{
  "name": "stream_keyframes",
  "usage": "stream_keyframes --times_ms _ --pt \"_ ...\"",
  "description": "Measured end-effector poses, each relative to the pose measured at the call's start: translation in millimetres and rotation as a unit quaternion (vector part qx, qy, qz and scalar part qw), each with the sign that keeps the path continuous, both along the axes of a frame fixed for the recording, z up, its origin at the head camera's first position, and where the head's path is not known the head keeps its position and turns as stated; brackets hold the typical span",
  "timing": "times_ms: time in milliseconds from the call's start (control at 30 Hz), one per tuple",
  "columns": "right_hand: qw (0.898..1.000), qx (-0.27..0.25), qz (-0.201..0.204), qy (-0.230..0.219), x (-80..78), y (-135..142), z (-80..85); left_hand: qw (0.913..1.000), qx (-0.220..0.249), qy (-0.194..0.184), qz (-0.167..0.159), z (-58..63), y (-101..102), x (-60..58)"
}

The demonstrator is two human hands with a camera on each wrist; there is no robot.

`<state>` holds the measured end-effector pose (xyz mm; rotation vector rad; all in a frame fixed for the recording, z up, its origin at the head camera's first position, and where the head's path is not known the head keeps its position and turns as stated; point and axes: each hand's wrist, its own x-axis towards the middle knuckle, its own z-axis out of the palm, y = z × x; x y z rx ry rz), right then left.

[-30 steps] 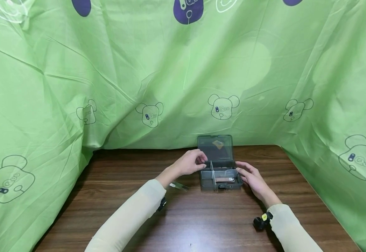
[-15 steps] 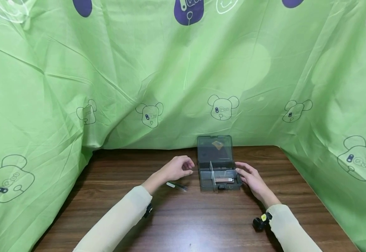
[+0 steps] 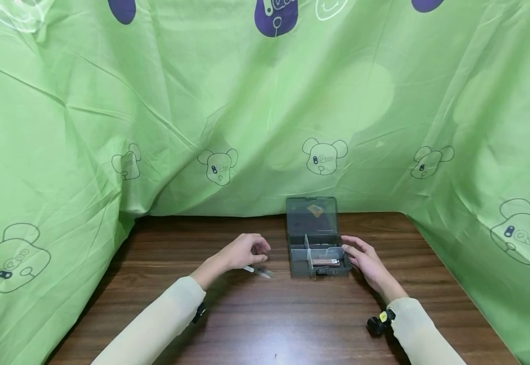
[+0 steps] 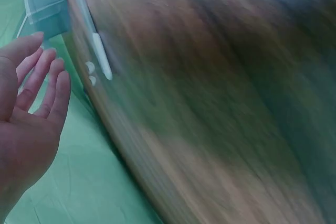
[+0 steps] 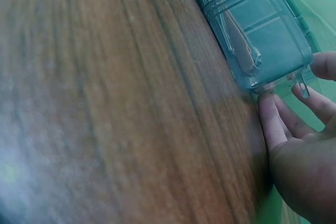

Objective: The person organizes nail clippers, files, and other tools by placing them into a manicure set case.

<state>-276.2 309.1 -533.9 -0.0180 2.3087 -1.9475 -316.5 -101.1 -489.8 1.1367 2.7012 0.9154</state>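
Note:
A smoky clear plastic box [image 3: 299, 268] with dividers stands on the table, its lid [image 3: 296, 215] raised at the back. In its front right compartment lies a nail clipper [image 3: 326, 262]. My right hand [image 3: 369, 262] rests against the box's right side, thumb at the rim and fingers along the wall. Left of the box, my left hand [image 3: 243, 252] hovers with loosely bent fingers and nothing between them. Just below it lies a slim tool with a white handle [image 4: 102, 56] and a greyish blade [image 3: 264, 273]. Two small white pieces [image 4: 91, 73] lie beside the tool in the left wrist view.
The brown wooden table [image 3: 292, 319] runs back to a green printed cloth [image 3: 247, 101], which hangs behind and on both sides. An orange mark [image 3: 315, 210] shows through the box lid. The raised lid stands close to the cloth.
My left hand has drawn back from the box's left rear compartment, leftward and toward me, to above the white-handled tool. My right hand stays at the box's right side.

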Motion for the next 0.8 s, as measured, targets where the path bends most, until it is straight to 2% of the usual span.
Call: stream_keyframes --times_ms 433,633,800 --pt "1.0 -0.007 -0.001 0.004 -1.7 -0.2 -1.3 0.9997 0.01 -0.023 -0.001 -11.4 -25.9 11.2" --pt "1.0 -0.01 -0.004 0.004 -1.5 0.2 -3.1 0.9993 -0.013 -0.035 -0.001 -16.9 -34.3 15.8" --pt "1.0 -0.01 -0.005 0.004 -1.6 -0.5 -2.7 0.9992 -0.026 -0.029 -0.01 -20.3 -35.5 19.4"
